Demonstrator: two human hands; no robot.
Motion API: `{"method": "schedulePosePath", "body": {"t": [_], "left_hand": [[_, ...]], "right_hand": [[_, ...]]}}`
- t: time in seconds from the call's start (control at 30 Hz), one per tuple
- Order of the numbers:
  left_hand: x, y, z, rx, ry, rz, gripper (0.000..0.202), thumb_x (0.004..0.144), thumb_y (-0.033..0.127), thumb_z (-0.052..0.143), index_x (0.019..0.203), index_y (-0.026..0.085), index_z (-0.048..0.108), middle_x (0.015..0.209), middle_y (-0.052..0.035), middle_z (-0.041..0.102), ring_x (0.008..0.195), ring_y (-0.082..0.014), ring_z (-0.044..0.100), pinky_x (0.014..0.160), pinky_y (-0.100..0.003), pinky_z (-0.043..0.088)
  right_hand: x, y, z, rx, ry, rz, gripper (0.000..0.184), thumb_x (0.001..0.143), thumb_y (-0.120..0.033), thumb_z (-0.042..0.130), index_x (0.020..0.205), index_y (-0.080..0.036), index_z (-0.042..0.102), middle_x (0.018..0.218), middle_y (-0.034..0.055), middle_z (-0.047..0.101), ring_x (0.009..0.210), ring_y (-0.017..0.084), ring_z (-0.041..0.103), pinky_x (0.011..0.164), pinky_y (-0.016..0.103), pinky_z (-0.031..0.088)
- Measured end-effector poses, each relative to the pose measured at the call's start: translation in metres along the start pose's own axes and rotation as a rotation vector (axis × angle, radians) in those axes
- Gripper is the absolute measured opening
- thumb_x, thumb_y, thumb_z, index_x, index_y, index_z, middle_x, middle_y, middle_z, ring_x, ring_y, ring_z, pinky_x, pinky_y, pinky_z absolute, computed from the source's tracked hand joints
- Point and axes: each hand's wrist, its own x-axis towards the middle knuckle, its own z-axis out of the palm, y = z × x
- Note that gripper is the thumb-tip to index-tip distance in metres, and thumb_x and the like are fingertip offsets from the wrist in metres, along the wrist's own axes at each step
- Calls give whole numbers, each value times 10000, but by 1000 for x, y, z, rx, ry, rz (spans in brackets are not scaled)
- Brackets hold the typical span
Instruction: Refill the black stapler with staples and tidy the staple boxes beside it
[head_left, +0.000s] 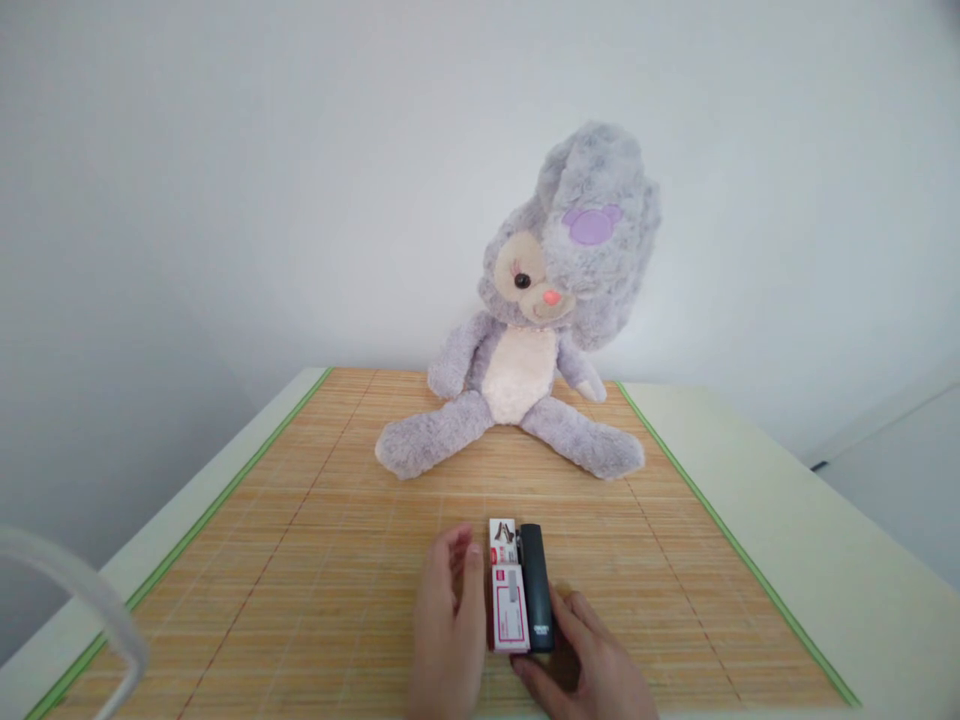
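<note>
A black stapler (pixel 536 585) lies lengthwise on the bamboo mat, with two small boxes along its left side. The nearer one is a white staple box with a magenta border (pixel 511 612). Beyond it is a smaller white and red box (pixel 502 541) with a picture of a staple remover. My right hand (pixel 592 660) is at the stapler's near right corner, a finger against its side and the thumb by the near end of the stapler and staple box. Just left of the boxes, my left hand (pixel 451 620) stands on edge, fingers slightly curled and thumb apart, holding nothing.
A grey-lilac plush toy (pixel 520 375) sits at the back of the mat against the white wall (pixel 262 180). Green edging borders the bamboo mat (pixel 300 540) on a pale table (pixel 757 480). A white curved bar (pixel 90 590) juts in at lower left.
</note>
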Motion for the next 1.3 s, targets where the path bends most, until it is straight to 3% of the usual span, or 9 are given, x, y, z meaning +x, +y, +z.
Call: {"method": "schedulePosePath", "body": {"t": [0.13,0.23,0.4,0.6,0.8,0.93,1.17,1.3], "left_hand": [[-26,-17,19,-171,-60,-69,668,979,545,553,1568,258,420,1651,-89,445,1526,-276,423,1267,-450,357],[-37,-23,34,-88,-7,-39,681,980,515,539,1600,272,397,1688,-59,384,1575,-282,330,1318,-466,241],[-42,-24,50,26,-3,6,689,1016,447,454,1645,218,293,1736,-85,267,1605,-266,253,1325,-453,209],[-44,-19,93,205,-206,0,766,1018,323,425,1690,199,78,1768,-89,102,1628,-262,133,1320,-451,224],[-46,8,143,191,-369,-89,836,1000,210,420,1685,182,-60,1767,-87,-47,1624,-231,61,1320,-396,198],[-45,17,151,150,-382,-100,836,998,191,407,1683,179,-74,1768,-93,-45,1622,-228,91,1317,-375,210],[-44,13,149,129,-374,-110,799,1012,189,382,1683,153,-50,1764,-108,-62,1626,-219,80,1322,-372,189],[-46,16,158,154,-388,-89,861,984,169,434,1684,173,-67,1764,-94,-80,1625,-233,45,1324,-381,180]], "right_hand": [[0,-7,-6,-7,-53,19,670,831,-388,686,1480,-252,584,1349,109,668,1209,283,687,1009,341,551],[1,-14,-13,-23,-98,37,642,832,-337,672,1465,-262,599,1330,104,677,1208,281,682,991,328,545],[3,-17,-28,-2,-119,9,537,819,-249,646,1355,-251,678,1179,81,717,1082,254,701,925,308,536],[6,20,-60,-25,-51,-1,222,813,-247,622,997,-222,744,915,39,700,809,210,667,727,281,498],[9,59,-99,-57,4,11,188,797,-256,630,940,-190,733,890,51,702,795,226,655,724,309,487],[10,63,-106,-48,7,14,156,813,-253,624,920,-174,706,887,53,695,789,226,657,713,311,484],[11,60,-105,-30,11,-6,126,833,-276,616,870,-188,697,831,30,677,743,204,638,671,291,463],[11,62,-115,-19,14,31,112,800,-295,631,832,-206,691,840,38,699,762,214,641,688,291,481]]}}
